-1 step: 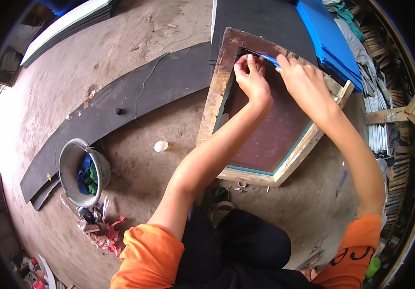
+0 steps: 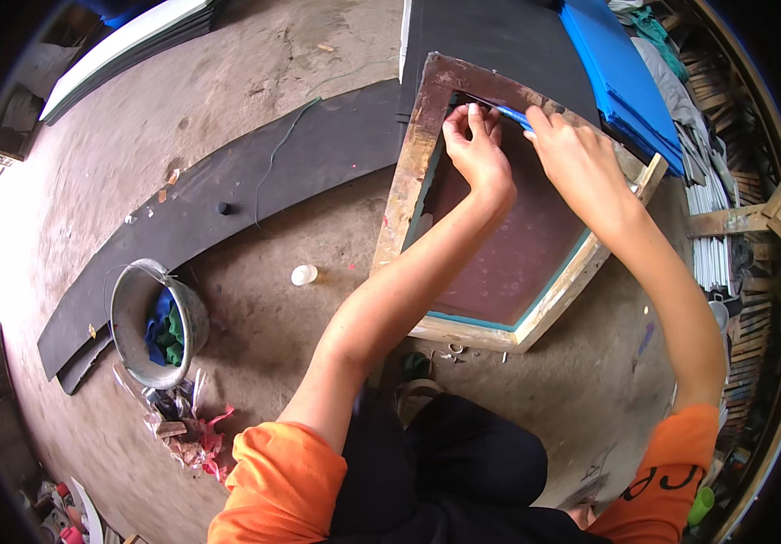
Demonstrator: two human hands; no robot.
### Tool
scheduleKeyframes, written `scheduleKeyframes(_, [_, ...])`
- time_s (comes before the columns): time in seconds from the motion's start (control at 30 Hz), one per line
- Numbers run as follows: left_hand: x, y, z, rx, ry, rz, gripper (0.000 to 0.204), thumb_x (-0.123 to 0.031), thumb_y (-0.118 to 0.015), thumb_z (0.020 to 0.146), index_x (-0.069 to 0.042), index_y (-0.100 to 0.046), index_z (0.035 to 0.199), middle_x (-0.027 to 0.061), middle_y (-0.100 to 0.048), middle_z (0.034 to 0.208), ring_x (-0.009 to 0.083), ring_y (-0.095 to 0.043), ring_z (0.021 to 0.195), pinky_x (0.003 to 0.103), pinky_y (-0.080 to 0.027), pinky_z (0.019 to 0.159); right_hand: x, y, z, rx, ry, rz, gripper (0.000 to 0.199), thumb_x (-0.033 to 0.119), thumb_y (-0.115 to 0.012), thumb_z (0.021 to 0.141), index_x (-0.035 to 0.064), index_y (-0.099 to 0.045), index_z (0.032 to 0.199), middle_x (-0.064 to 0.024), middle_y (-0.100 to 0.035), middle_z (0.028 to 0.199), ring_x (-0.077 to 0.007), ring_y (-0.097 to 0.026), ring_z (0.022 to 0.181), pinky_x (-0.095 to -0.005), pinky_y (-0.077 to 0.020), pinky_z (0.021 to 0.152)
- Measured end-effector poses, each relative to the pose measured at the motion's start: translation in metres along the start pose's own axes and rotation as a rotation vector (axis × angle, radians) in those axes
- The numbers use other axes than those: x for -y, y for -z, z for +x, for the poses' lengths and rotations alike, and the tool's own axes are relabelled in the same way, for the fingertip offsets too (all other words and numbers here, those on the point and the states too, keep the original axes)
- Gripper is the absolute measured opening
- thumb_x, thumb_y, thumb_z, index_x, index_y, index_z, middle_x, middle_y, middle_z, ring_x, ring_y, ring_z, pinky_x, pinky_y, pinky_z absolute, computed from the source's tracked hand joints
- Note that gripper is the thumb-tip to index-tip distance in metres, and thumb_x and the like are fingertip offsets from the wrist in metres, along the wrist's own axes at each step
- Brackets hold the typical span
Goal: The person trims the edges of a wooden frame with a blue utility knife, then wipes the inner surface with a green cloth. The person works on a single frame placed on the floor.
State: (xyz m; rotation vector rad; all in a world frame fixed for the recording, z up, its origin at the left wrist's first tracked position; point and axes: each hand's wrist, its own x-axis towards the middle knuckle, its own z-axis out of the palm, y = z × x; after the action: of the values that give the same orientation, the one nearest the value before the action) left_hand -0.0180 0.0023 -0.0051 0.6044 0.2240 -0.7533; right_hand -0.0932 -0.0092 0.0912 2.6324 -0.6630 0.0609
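Observation:
A screen-printing frame point(image 2: 549, 310) of paint-stained wood lies in front of me, its reddish-brown mesh point(image 2: 499, 258) edged with teal. Over its far inner corner is my left hand point(image 2: 479, 152), fingertips pinched together; what they grip, if anything, is too small to make out. My right hand point(image 2: 576, 161) is closed on a slim blue tool point(image 2: 514, 116), shaped like a pen or cutter. Its thin tip points left, toward the left fingertips and the far inner edge. The exact contact of tip and mesh is hidden.
A metal bucket point(image 2: 193, 322) with blue and green cloths stands at left, beside crumpled plastic scraps point(image 2: 195, 440). A small white bottle point(image 2: 303, 275) sits on the concrete floor. Long black sheets point(image 2: 200, 195) lie beyond. Blue sheets point(image 2: 621, 86) are stacked at far right.
The whole view has shifted very slightly. Both hands keep nearly the same pose over the frame's far corner, with the blue tool tilted slightly differently.

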Motion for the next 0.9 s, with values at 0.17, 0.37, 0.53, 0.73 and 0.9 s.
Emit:
scheduleKeyframes(0.17, [-0.001,0.000,0.000,0.016,0.000,-0.005,0.012,-0.017,-0.049,0.094,-0.008,-0.045,0.100,0.0037,-0.053,0.094,0.0125,-0.060,0.086,0.025,-0.049,0.076,-0.001,0.001,0.001,0.008,-0.014,-0.005,0.016,0.017,-0.050,0.090,0.0025,-0.050,0.095,-0.0136,-0.063,0.072,-0.0277,-0.066,0.065,-0.0349,-0.0537,0.052])
scheduleKeyframes(0.37, [-0.001,0.003,0.000,0.062,-0.003,-0.002,0.014,-0.017,-0.045,0.095,-0.006,-0.040,0.102,0.0071,-0.049,0.102,0.0179,-0.059,0.096,0.029,-0.050,0.082,-0.007,-0.001,0.002,0.025,0.014,0.035,0.017,0.018,-0.050,0.090,0.0015,-0.050,0.096,-0.0160,-0.063,0.073,-0.0297,-0.065,0.066,-0.0367,-0.0536,0.053])
scheduleKeyframes(0.53, [-0.004,0.001,-0.001,0.053,0.038,0.005,0.017,-0.018,-0.043,0.096,-0.005,-0.037,0.105,0.0109,-0.049,0.112,0.0220,-0.058,0.102,0.032,-0.048,0.089,-0.014,0.007,-0.006,0.076,-0.021,0.137,0.019,0.019,-0.049,0.090,0.0008,-0.050,0.098,-0.0181,-0.063,0.075,-0.0325,-0.064,0.067,-0.0400,-0.0526,0.053])
scheduleKeyframes(0.73, [-0.011,-0.001,0.000,0.056,0.047,0.082,0.025,-0.017,-0.051,0.093,-0.002,-0.041,0.111,0.0117,-0.053,0.113,0.0214,-0.056,0.103,0.032,-0.046,0.092,-0.022,0.007,-0.027,-0.054,-0.135,0.370,0.020,0.021,-0.047,0.092,0.0025,-0.048,0.100,-0.0200,-0.061,0.077,-0.0394,-0.060,0.072,-0.0466,-0.0484,0.057])
scheduleKeyframes(0.9, [-0.008,-0.003,0.005,0.024,-0.059,0.203,0.028,-0.013,-0.060,0.087,0.001,-0.049,0.108,0.0114,-0.057,0.105,0.0184,-0.059,0.096,0.029,-0.048,0.088,-0.023,0.009,-0.032,-0.034,-0.177,0.459,0.021,0.022,-0.045,0.093,0.0024,-0.047,0.100,-0.0204,-0.061,0.076,-0.0399,-0.060,0.072,-0.0467,-0.0465,0.058])
